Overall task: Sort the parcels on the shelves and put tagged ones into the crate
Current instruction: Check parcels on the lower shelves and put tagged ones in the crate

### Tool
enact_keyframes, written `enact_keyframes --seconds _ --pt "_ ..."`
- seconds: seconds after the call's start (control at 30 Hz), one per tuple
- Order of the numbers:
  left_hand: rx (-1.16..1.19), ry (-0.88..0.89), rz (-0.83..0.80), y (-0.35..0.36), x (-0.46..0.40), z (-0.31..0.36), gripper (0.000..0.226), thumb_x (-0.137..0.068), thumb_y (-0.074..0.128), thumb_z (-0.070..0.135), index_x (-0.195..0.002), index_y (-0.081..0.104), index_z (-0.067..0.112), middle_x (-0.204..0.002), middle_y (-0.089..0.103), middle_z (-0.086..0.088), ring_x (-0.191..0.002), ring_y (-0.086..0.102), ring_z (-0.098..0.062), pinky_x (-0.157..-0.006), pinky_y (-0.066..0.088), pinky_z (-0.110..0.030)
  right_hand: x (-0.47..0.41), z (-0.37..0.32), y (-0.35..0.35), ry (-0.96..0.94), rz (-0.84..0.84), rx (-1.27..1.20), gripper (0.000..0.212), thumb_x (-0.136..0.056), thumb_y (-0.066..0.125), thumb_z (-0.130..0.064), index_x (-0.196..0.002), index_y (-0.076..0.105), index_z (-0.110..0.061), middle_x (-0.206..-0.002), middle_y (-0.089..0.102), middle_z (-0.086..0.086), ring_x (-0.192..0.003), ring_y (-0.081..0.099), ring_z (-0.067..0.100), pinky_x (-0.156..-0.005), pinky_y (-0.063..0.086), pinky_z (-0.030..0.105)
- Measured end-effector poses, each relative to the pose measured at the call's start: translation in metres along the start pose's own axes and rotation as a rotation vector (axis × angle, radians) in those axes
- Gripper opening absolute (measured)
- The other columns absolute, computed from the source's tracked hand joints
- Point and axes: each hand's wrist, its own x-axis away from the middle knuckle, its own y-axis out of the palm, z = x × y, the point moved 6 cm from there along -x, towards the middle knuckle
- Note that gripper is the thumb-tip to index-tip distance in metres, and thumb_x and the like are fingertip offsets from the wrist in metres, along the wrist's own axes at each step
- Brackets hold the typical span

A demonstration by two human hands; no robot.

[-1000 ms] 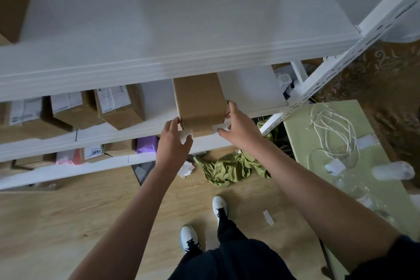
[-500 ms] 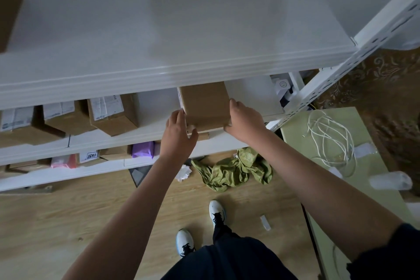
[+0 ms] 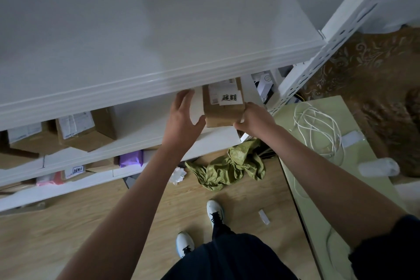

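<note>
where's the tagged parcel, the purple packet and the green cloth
tagged parcel (image 3: 221,114), head view, bare cardboard front below the tag
purple packet (image 3: 131,158), head view, middle of its visible face
green cloth (image 3: 227,169), head view, centre of the crumpled heap

Matt brown cardboard parcel (image 3: 223,110) with a white paper tag (image 3: 229,98); smooth white painted metal shelf (image 3: 159,57); wood-grain floor (image 3: 68,234); crumpled green cloth (image 3: 227,169).

white metal shelves (image 3: 159,141) carry brown cardboard parcels (image 3: 223,107) with labels, a purple packet (image 3: 131,158) lower down, while the wooden floor (image 3: 45,234) holds a crumpled green cloth (image 3: 227,166).
</note>
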Motion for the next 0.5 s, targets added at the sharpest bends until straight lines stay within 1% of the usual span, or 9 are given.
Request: enact_keyframes --seconds 0.07,0.13,0.23,0.3,0.37,0.43,0.47,0.5 --pt "-0.068 -0.006 -0.059 0.008 -0.002 -0.001 0.070 -0.085 0.074 0.023 -0.145 0.043 0.009 -0.146 0.041 -0.004 -0.124 0.052 -0.026 -0.103 0.047 -0.037 -0.001 0.001 -0.004 -0.028 0.026 -0.012 0.052 -0.086 0.072 -0.038 -0.130 0.057 -0.015 -0.112 0.064 0.004 -0.097 0.066 0.026 -0.072 0.052 0.032" --pt "-0.122 0.008 -0.117 0.019 -0.005 0.000 0.069 -0.084 0.075 0.025 -0.143 0.044 0.009 -0.144 0.044 -0.006 -0.124 0.051 -0.027 -0.102 0.046 -0.036 -0.002 0.004 -0.009 -0.038 0.039 -0.007 0.055 -0.084 0.074 -0.040 -0.129 0.056 -0.014 -0.110 0.065 0.002 -0.092 0.066 0.023 -0.070 0.055 0.034" --pt "-0.132 0.002 -0.189 0.033 -0.013 0.002 0.072 -0.081 0.077 0.024 -0.144 0.043 0.011 -0.141 0.048 -0.007 -0.124 0.050 -0.028 -0.099 0.045 -0.037 -0.005 0.008 -0.018 -0.030 0.061 -0.064 0.055 -0.082 0.077 -0.034 -0.127 0.054 -0.012 -0.106 0.065 0.001 -0.090 0.065 0.022 -0.071 0.055 0.035" --pt "-0.148 0.001 -0.233 0.041 -0.021 0.002 0.073 -0.080 0.078 0.023 -0.144 0.043 0.013 -0.139 0.049 -0.007 -0.122 0.052 -0.028 -0.097 0.045 -0.037 -0.007 0.008 -0.022 -0.049 0.072 -0.133 0.061 -0.079 0.080 -0.030 -0.130 0.051 -0.012 -0.107 0.063 -0.004 -0.089 0.064 0.017 -0.071 0.056 0.034" --pt "-0.160 -0.016 -0.275 0.046 -0.032 0.000 0.074 -0.079 0.078 0.026 -0.144 0.043 0.015 -0.137 0.050 -0.007 -0.121 0.053 -0.028 -0.098 0.048 -0.040 -0.010 0.006 -0.027 -0.080 0.079 -0.183 0.068 -0.076 0.081 -0.028 -0.133 0.049 -0.014 -0.113 0.063 -0.006 -0.094 0.064 0.015 -0.070 0.054 0.028" --pt "-0.150 -0.039 -0.296 0.048 -0.043 -0.002 0.075 -0.077 0.080 0.029 -0.142 0.045 0.017 -0.134 0.052 -0.008 -0.118 0.054 -0.028 -0.097 0.050 -0.044 -0.013 0.002 -0.030 -0.104 0.086 -0.205 0.071 -0.075 0.081 -0.028 -0.136 0.046 -0.015 -0.114 0.061 -0.009 -0.095 0.062 0.012 -0.065 0.048 0.021" --pt "-0.141 -0.052 -0.303 0.048 -0.048 -0.004 0.076 -0.075 0.081 0.030 -0.140 0.046 0.017 -0.132 0.052 -0.008 -0.118 0.054 -0.029 -0.096 0.051 -0.045 -0.014 0.001 -0.032 -0.100 0.086 -0.203 0.072 -0.075 0.080 -0.028 -0.137 0.045 -0.015 -0.113 0.058 -0.010 -0.094 0.060 0.011 -0.063 0.045 0.019" --pt "-0.137 -0.060 -0.305 0.048 -0.052 -0.005 0.077 -0.073 0.083 0.029 -0.139 0.047 0.016 -0.131 0.053 -0.008 -0.117 0.054 -0.029 -0.096 0.050 -0.045 -0.015 -0.001 -0.033 -0.100 0.087 -0.203 0.072 -0.076 0.080 -0.029 -0.137 0.044 -0.016 -0.114 0.057 -0.010 -0.095 0.059 0.012 -0.064 0.047 0.021"
